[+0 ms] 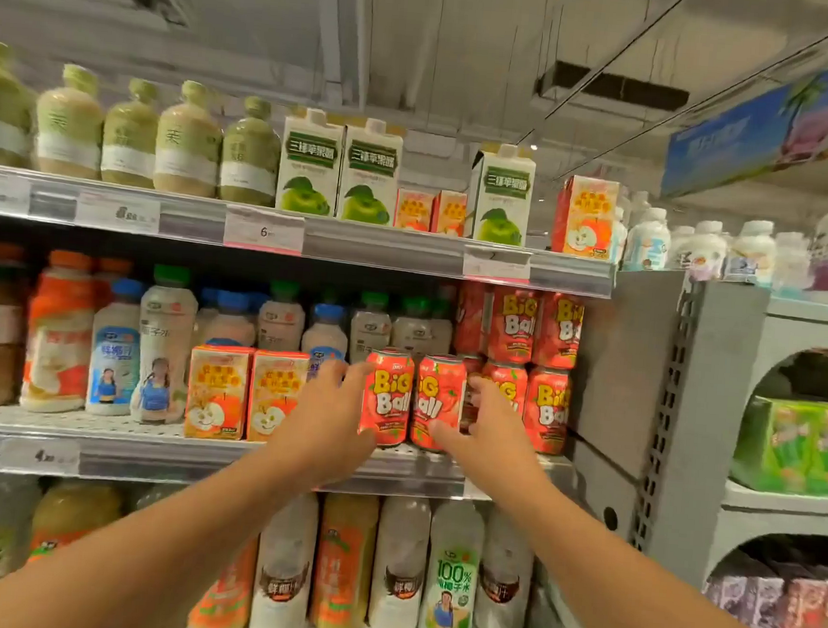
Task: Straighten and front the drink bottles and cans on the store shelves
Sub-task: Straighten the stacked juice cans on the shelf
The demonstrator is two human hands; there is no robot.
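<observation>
two red cans sit side by side at the front edge of the middle shelf [261, 465], to the right of two orange juice cartons [247, 392]. left hand [327, 418], fingers spread, touches the left side of the left can [386, 396]. right hand [490, 426], fingers spread, wraps the right side of the right can [437, 400], thumb across its lower front, with stacked cans [529, 367] just behind.

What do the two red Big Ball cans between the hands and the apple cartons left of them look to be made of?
Big Ball cans: probably metal, going by the silvery rim on top and glossy printed sides. Apple cartons: likely coated paperboard, given the flat faces, sharp folded edges and slight sheen.
</observation>
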